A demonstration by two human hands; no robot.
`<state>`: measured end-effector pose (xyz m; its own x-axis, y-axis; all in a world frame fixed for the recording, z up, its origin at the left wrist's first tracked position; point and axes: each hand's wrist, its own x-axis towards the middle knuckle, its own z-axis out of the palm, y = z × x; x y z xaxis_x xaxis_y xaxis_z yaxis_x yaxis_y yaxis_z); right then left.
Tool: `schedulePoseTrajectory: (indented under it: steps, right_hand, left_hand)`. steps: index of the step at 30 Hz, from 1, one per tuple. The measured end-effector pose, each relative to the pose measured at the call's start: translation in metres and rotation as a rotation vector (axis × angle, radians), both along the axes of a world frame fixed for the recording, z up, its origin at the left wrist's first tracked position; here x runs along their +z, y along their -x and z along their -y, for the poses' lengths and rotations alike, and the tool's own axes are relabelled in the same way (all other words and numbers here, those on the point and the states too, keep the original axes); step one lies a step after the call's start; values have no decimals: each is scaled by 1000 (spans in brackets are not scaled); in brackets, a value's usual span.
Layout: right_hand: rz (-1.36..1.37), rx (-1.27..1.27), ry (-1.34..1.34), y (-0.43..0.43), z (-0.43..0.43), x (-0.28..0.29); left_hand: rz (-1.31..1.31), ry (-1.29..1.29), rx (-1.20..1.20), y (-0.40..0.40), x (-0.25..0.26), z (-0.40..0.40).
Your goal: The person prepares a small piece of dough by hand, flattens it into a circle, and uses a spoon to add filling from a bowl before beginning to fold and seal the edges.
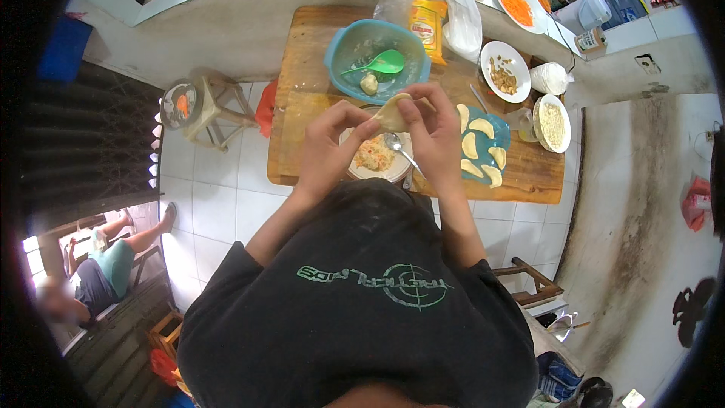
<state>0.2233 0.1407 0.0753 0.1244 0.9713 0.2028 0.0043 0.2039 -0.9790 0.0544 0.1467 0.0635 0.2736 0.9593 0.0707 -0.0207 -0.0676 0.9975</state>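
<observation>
Between the fingertips of both hands is a folded piece of pale dough (392, 115), raised above the table. My left hand (338, 139) pinches its left corner, and my right hand (431, 124) grips its right side. Below them sits a plate of shredded filling (374, 156) with a metal spoon (393, 141) resting in it. Just beyond my hands stands a blue plastic basin (334, 62) containing a green spoon (388, 61) and a lump of dough (369, 84). To the right, several half-moon dumplings (469, 145) lie on a blue tray (481, 144).
The wooden table (306, 102) also bears a yellow packet (427, 28), a bowl of browned pieces (503, 76) and a bowl of pale bits (552, 123). Shredded carrot (514, 4) fills a plate on the tiled ledge. Left stands a stool (218, 110); a person (110, 272) sits farther off.
</observation>
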Motion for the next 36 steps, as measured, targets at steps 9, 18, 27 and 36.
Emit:
schedulePoseTrajectory:
  steps: [9, 18, 27, 36]
  right_hand:
    - [-22, -13, 74, -4, 2, 8]
    - [-26, -22, 58, -4, 2, 1]
    - [34, 3, 73, -4, 2, -3]
    - [41, 72, 134, -4, 5, 0]
  left_hand:
    - [114, 132, -30, -4, 5, -1]
    - [108, 107, -37, -6, 2, -3]
    - [35, 206, -51, -3, -4, -6]
    - [268, 155, -78, -15, 3, -6]
